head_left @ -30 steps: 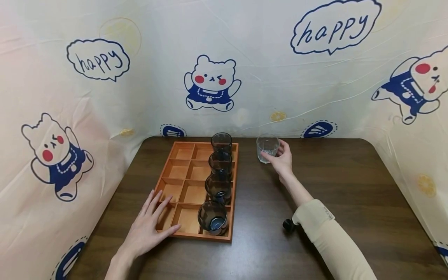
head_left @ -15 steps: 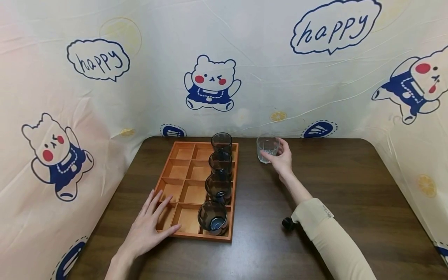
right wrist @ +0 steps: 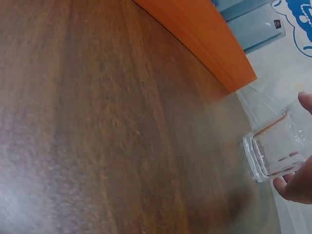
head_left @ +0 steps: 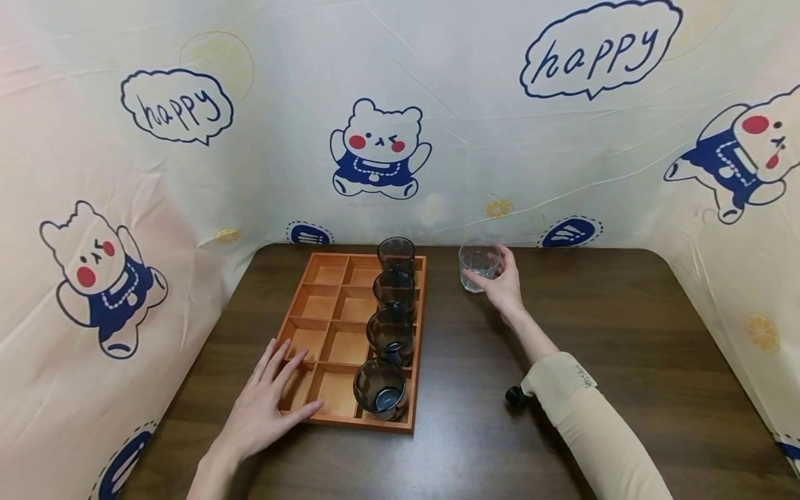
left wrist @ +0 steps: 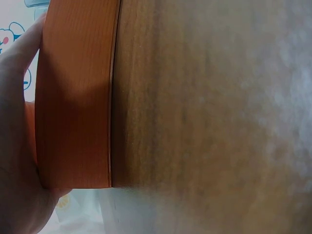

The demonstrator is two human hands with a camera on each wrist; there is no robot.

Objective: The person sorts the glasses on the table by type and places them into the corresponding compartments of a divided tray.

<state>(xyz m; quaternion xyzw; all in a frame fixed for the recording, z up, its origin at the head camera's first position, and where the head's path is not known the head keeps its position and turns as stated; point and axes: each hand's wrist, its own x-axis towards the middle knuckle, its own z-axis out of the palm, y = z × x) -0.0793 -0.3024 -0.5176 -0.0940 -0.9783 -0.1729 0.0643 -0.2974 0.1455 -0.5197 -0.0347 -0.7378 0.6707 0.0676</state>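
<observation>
My right hand (head_left: 505,286) holds a clear drinking glass (head_left: 475,267) between thumb and fingers, to the right of the tray's far end. In the right wrist view that same glass (right wrist: 275,146) is upright to the wall side, with fingertips around it. My left hand (head_left: 256,413) rests spread over the near left corner of a wooden compartment tray (head_left: 337,420). The left wrist view has the tray's outer wall (left wrist: 75,97) beside the hand (left wrist: 14,146). Several smoked dark glasses (head_left: 380,382) stand in a line down the tray's right column.
The tray's left and middle compartments (head_left: 347,343) show bare wood. A small black object (head_left: 515,399) is by the right sleeve cuff (head_left: 558,380). Printed cloth (head_left: 469,139) hangs behind the dark wooden table (head_left: 625,312) and at its sides.
</observation>
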